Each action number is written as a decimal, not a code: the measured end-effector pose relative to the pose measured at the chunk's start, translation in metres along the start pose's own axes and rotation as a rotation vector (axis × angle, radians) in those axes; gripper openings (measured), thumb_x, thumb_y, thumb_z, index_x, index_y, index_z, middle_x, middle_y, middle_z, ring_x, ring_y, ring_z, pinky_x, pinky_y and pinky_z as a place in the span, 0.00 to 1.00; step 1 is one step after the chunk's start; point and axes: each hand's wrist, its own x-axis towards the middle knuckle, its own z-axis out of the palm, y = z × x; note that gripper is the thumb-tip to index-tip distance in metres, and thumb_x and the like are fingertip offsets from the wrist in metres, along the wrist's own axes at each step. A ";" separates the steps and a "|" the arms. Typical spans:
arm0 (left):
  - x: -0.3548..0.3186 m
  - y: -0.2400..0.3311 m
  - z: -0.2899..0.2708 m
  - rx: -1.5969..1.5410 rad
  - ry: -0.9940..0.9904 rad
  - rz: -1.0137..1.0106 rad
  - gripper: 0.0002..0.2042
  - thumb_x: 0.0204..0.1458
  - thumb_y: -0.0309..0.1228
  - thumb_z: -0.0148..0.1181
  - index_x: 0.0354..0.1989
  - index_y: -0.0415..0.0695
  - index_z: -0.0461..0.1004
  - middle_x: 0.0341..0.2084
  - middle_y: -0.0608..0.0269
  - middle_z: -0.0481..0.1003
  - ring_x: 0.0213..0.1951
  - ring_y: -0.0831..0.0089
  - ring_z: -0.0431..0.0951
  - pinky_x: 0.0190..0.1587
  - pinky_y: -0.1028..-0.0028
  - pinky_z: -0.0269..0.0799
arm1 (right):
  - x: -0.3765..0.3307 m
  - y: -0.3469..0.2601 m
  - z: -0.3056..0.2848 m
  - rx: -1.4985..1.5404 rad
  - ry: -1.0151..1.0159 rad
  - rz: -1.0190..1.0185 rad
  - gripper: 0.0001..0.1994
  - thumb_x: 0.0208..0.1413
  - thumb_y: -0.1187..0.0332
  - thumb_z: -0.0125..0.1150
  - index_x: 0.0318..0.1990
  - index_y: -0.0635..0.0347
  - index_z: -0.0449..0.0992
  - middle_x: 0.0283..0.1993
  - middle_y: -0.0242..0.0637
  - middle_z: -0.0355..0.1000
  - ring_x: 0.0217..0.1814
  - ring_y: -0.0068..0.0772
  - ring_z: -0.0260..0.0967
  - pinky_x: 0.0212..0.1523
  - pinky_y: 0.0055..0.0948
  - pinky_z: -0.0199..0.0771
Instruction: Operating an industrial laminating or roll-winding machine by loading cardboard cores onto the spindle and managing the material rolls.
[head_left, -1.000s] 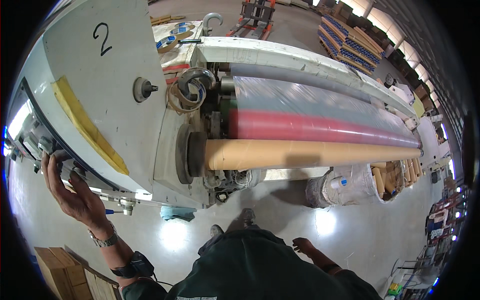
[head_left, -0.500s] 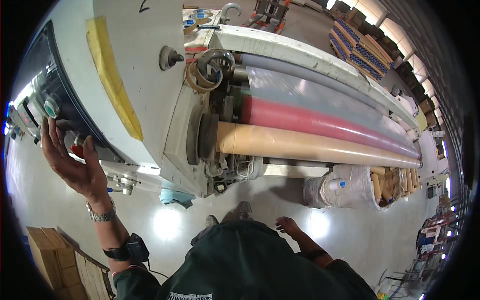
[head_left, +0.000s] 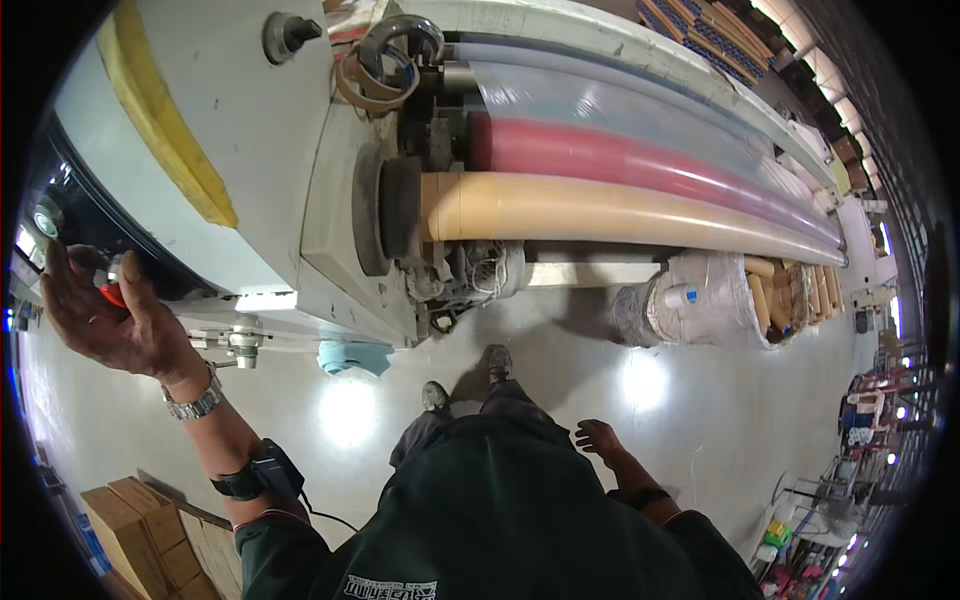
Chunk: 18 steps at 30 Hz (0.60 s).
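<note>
Red knob [head_left: 112, 294] half-hidden by left hand [head_left: 125, 330], fingers parted, contact unclear; right hand [head_left: 597, 438] loosely spread.

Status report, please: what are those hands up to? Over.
Left hand open at red knob, contact unclear. Right hand low, away from machine. Knob partly hidden by left hand. Tan roll off to the right.

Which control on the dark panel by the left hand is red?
The red control, seen between thumb and fingers of the left hand; the round button, farther up, is pale instead.
</note>
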 end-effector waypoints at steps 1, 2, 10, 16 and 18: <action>0.002 0.001 -0.004 0.004 -0.006 -0.002 0.33 0.47 0.17 0.60 0.61 0.41 0.51 0.57 0.50 0.62 0.55 0.61 0.66 0.60 0.63 0.58 | -0.006 0.002 0.006 0.008 -0.009 -0.011 0.22 0.57 0.54 0.49 0.50 0.63 0.67 0.43 0.44 0.71 0.39 0.35 0.71 0.40 0.33 0.70; 0.005 0.001 -0.008 0.021 -0.008 0.013 0.33 0.46 0.17 0.60 0.60 0.40 0.51 0.57 0.49 0.62 0.55 0.61 0.66 0.60 0.63 0.58 | -0.008 0.006 0.010 0.002 -0.015 -0.006 0.22 0.57 0.54 0.49 0.50 0.63 0.67 0.43 0.44 0.71 0.39 0.35 0.71 0.40 0.33 0.70; 0.003 -0.004 -0.011 0.080 -0.025 -0.016 0.32 0.43 0.24 0.67 0.56 0.34 0.57 0.53 0.50 0.66 0.54 0.64 0.67 0.60 0.65 0.58 | 0.008 0.028 0.000 -0.064 -0.132 -0.030 0.21 0.56 0.55 0.50 0.50 0.62 0.67 0.41 0.41 0.71 0.38 0.33 0.69 0.37 0.31 0.69; 0.002 -0.009 -0.014 0.086 -0.008 0.025 0.33 0.42 0.27 0.68 0.57 0.37 0.57 0.54 0.53 0.64 0.57 0.64 0.64 0.60 0.62 0.58 | 0.021 0.020 -0.029 -0.075 -0.098 -0.073 0.24 0.53 0.51 0.53 0.50 0.60 0.68 0.43 0.41 0.71 0.41 0.35 0.71 0.41 0.34 0.71; 0.005 -0.009 -0.018 0.086 -0.010 0.038 0.33 0.42 0.27 0.69 0.57 0.37 0.57 0.54 0.53 0.64 0.57 0.64 0.64 0.60 0.62 0.58 | 0.029 0.019 -0.035 -0.095 -0.071 -0.067 0.24 0.54 0.50 0.52 0.50 0.60 0.67 0.44 0.41 0.71 0.41 0.35 0.71 0.41 0.34 0.71</action>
